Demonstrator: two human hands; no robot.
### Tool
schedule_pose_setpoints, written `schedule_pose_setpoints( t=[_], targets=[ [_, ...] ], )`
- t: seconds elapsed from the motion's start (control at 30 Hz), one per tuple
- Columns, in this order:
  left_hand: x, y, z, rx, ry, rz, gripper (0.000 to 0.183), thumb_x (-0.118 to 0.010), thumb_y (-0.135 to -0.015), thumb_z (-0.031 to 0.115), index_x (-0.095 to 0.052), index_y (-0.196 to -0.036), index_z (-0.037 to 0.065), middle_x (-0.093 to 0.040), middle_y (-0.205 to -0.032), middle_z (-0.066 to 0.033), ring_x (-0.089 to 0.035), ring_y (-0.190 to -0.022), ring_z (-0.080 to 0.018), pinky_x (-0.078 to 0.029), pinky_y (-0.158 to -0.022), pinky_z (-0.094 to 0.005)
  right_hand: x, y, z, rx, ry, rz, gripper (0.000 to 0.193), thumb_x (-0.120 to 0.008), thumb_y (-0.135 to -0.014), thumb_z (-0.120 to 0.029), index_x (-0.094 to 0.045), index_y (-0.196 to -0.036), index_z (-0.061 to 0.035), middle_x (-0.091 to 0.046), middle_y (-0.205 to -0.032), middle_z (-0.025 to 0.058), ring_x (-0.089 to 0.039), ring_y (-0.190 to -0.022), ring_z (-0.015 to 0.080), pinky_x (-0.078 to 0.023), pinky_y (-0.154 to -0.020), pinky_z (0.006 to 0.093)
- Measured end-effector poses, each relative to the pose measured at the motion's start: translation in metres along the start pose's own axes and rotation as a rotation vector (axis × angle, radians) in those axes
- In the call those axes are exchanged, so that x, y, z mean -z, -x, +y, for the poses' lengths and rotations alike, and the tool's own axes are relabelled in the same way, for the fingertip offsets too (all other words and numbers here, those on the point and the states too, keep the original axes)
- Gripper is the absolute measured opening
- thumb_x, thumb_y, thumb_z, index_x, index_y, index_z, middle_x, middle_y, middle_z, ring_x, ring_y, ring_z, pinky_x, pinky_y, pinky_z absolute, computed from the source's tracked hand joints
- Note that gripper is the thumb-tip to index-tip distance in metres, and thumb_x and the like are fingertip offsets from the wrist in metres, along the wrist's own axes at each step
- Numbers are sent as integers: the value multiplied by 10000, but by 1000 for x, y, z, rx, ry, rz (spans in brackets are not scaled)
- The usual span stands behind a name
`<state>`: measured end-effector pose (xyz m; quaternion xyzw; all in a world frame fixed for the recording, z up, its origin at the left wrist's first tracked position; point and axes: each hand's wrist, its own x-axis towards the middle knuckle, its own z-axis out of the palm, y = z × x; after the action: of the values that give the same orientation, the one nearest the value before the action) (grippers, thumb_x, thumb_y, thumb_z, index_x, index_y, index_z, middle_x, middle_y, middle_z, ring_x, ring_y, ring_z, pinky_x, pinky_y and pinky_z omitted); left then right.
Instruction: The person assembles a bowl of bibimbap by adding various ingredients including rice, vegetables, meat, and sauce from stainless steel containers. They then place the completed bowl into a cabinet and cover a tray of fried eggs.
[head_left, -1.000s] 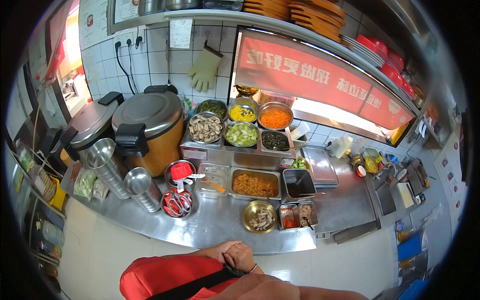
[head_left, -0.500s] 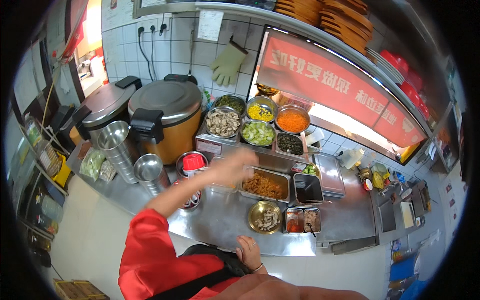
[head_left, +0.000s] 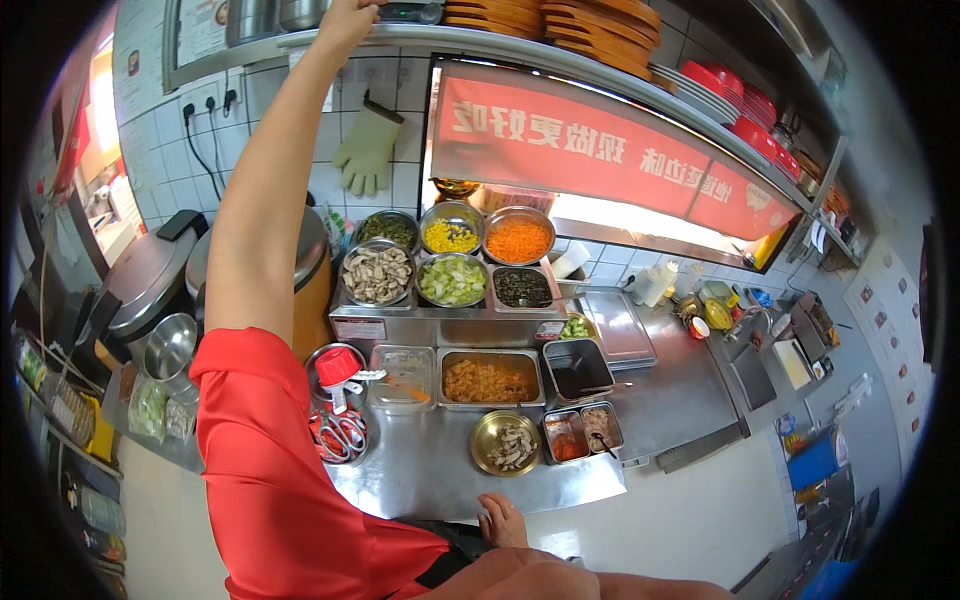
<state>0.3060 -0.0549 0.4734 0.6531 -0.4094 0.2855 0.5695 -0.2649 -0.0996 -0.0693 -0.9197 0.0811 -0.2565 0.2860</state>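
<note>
My left arm stretches up past the counter to the overhead shelf. There my left hand (head_left: 348, 22) is beside a dark flat device (head_left: 412, 13); its fingers are mostly cut off by the upper edge, so any hold is hidden. Low at the counter's front edge, my right hand (head_left: 502, 520) lies with loosely bent, slightly spread fingers, holding nothing visible. Just beyond it stands a gold bowl (head_left: 484, 452) with sliced mushrooms (head_left: 513, 449). A steel pan (head_left: 541, 378) of brown chopped food lies behind, and a split container (head_left: 582, 434) is to the right.
Bowls of mushrooms (head_left: 377, 274), celery-like pieces (head_left: 452, 280), yellow corn (head_left: 449, 236) and shredded carrot (head_left: 519, 240) stand on a raised rack. Scissors (head_left: 342, 434) and a red scoop (head_left: 337, 367) are left. Wooden boards (head_left: 600, 35) stack on the shelf; a sink (head_left: 752, 382) is far right.
My left hand has risen from above the pans to the overhead shelf. The view has shifted, so the counter things appear further left. My right hand remains near the counter edge.
</note>
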Motion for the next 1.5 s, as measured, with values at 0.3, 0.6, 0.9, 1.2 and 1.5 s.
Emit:
schedule_pose_setpoints(
  t=[0.3, 0.6, 0.9, 1.2, 1.5],
  targets=[
    [-15, -13, -9, 25, -21, 28, 292, -477, -923, 179, -597, -1178, 101, -540, -1241, -76, -559, -947, -129, -438, -823, -286, -14, 15, 2, -204, -38, -32, 332, -633, -777, -115, -542, -1093, -68, -563, -1050, 140, -579, -883, 334, -494, -733, 398],
    [-7, 151, 61, -433, -20, -77, 309, -476, -929, 229, -587, -1187, 101, -543, -1220, -68, -473, -1161, -148, -361, -965, -286, -6, 5, -2, -85, -9, -35, 393, -631, -749, -62, -521, -1126, -62, -557, -1085, 155, -570, -940, 342, -492, -779, 384],
    [-16, 435, 84, 168, 203, -883, 226, -529, -890, 148, -647, -1037, 23, -569, -1057, -90, -512, -1013, -206, -379, -913, -316, 3, 25, 3, -108, 14, -36, 323, -636, -751, -83, -533, -1054, -38, -565, -1030, 141, -586, -876, 317, -500, -749, 375],
    [-65, 679, 6, 1003, 556, -1145, 256, -545, -901, 186, -644, -1049, 3, -592, -1000, -31, -513, -881, -106, -399, -821, -244, 3, 47, 5, -189, 15, 1, 303, -603, -777, -83, -530, -1069, -42, -566, -1031, 130, -588, -822, 306, -498, -692, 372],
    [-97, 720, -2, 1586, 647, -1069, 263, -498, -931, 194, -609, -1107, 34, -599, -1016, -40, -542, -898, -105, -444, -805, -235, -2, 59, -6, -314, 28, -20, 307, -626, -727, -52, -544, -1023, -56, -573, -1022, 104, -603, -758, 294, -504, -662, 364]
  ],
)
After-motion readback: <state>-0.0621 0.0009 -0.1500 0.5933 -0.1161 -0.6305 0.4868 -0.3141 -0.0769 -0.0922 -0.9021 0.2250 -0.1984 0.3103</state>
